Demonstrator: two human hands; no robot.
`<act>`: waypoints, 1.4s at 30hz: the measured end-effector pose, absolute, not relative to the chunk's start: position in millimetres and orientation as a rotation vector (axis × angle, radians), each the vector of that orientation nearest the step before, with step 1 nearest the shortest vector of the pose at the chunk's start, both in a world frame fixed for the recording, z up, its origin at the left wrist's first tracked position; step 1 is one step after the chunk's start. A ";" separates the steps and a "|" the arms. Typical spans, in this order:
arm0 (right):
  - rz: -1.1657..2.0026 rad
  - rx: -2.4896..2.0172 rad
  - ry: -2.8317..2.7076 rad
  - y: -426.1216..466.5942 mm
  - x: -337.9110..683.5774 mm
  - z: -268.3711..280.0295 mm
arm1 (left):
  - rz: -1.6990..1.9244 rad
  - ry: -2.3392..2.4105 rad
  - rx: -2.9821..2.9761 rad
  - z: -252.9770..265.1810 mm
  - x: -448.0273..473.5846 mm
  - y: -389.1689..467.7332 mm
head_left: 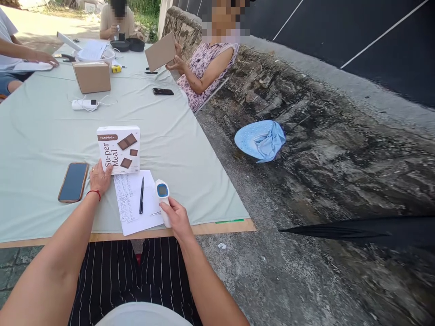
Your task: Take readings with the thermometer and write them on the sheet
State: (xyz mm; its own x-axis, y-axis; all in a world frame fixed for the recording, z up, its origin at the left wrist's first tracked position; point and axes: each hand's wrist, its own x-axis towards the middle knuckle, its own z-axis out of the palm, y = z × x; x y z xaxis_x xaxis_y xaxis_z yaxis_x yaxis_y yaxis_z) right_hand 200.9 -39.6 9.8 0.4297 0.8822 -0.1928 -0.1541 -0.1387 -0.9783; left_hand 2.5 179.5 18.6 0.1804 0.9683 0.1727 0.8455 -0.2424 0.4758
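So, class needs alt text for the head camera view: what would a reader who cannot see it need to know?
A person's left hand steadies an upright white Su-per Meal box on a green-covered table, while the right hand holds a white infrared thermometer over a printed sheet with a black pen. A phone lies left; other people sit at the far end.

Single head-worn view, looking forward and down from the seated person's own eye level. Near field: both forearms rise from the bottom edge, left hand [99, 179] and right hand [176, 217] close to the lens at the table [41, 136] front edge. View faces along the table's length toward other people at the far end; stone wall [322, 149] runs along the right.
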 end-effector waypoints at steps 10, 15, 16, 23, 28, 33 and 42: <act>0.148 -2.295 -1.177 -21.7 259.3 -36.4 | 0.594 1.729 2.179 14.6 5.5 172.9; -0.206 -2.103 -1.345 -17.2 242.0 -31.9 | 0.602 1.697 2.173 12.5 7.0 168.9; -0.177 -2.034 -1.441 -13.3 235.9 -30.5 | 0.604 1.697 2.171 12.3 7.3 168.2; 0.054 -1.871 -1.897 27.7 211.2 -26.6 | 0.610 1.697 2.164 8.3 8.7 165.2; 0.080 -1.866 -2.069 30.6 219.6 -20.2 | 0.615 1.695 2.149 6.5 9.6 164.0; 0.236 -1.741 -1.880 13.7 213.9 -14.1 | 0.623 1.676 2.153 5.8 11.1 163.9; 0.834 -1.461 -1.019 10.3 161.7 -15.2 | 0.627 1.678 2.184 3.7 11.2 164.5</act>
State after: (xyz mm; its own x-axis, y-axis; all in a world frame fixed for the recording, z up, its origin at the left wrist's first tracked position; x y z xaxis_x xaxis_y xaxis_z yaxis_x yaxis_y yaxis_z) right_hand 161.7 10.3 -15.2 0.3788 0.9246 0.0417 0.1425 -0.0138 -0.9897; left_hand 11.2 164.5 3.7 0.2160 0.9648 0.1497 0.8265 -0.2623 0.4980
